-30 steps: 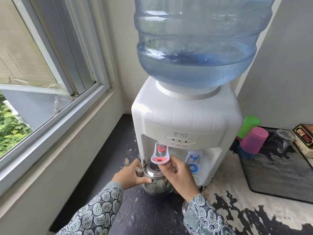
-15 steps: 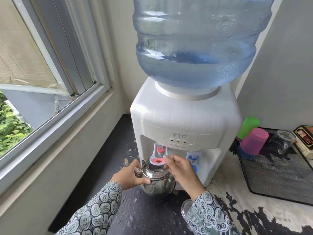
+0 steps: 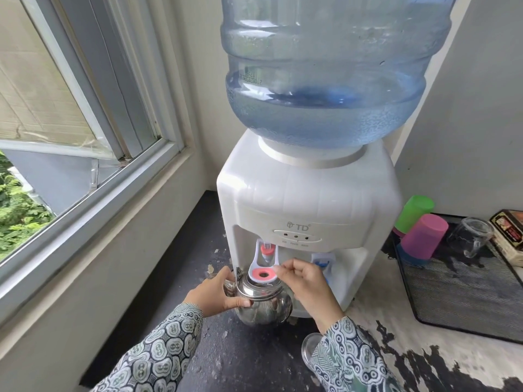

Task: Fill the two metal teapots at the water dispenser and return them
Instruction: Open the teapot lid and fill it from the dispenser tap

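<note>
A shiny metal teapot (image 3: 266,306) stands on the dark counter under the red tap of the white water dispenser (image 3: 311,199). My left hand (image 3: 215,292) grips the teapot's left side near its rim. My right hand (image 3: 308,287) pinches the right edge of the red tap lever (image 3: 261,274), whose pink ring sits just over the teapot's mouth. The blue tap (image 3: 322,260) is partly hidden behind my right hand. A big blue water bottle (image 3: 325,80), partly full, sits on top. Only one teapot is in view.
A black mesh tray (image 3: 467,301) to the right holds a green cup (image 3: 416,213), a pink cup (image 3: 421,239) and a clear glass mug (image 3: 469,239), with a dark box (image 3: 509,233) beside them. A clear glass rim (image 3: 310,345) shows by my right sleeve. A window (image 3: 85,137) and wall close the left side.
My right hand slid from the front of the red lever to its right edge. The lever's ring now lies flatter over the teapot. My left hand kept its hold.
</note>
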`<state>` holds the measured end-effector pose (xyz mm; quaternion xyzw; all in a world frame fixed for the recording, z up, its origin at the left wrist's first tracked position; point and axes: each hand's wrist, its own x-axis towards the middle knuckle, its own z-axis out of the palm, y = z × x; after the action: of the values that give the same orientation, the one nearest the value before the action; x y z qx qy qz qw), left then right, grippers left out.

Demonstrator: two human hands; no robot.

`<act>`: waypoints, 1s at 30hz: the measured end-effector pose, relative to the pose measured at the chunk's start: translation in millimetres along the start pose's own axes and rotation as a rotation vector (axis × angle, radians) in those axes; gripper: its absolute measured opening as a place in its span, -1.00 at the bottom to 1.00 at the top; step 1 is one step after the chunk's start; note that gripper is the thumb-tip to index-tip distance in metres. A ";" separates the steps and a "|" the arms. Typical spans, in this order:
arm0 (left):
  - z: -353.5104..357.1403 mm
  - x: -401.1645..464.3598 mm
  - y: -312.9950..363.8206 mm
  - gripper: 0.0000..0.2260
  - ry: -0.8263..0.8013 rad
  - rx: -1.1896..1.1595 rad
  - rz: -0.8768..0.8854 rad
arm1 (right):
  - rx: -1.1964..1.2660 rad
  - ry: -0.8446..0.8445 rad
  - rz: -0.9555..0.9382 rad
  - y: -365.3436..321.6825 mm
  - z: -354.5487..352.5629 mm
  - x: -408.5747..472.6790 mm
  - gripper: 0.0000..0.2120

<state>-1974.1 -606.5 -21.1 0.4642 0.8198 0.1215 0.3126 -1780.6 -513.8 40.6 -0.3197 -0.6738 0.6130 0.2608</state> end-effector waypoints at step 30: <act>27.8 -22.6 1.4 0.05 0.143 0.027 0.013 | -0.794 -0.109 0.213 61.8 19.8 -10.4 -0.51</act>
<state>-1947.3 -627.2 -32.9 0.4640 0.8385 0.1452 0.2461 -1781.6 -532.0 -22.6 -0.4305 -0.8338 0.3452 0.0165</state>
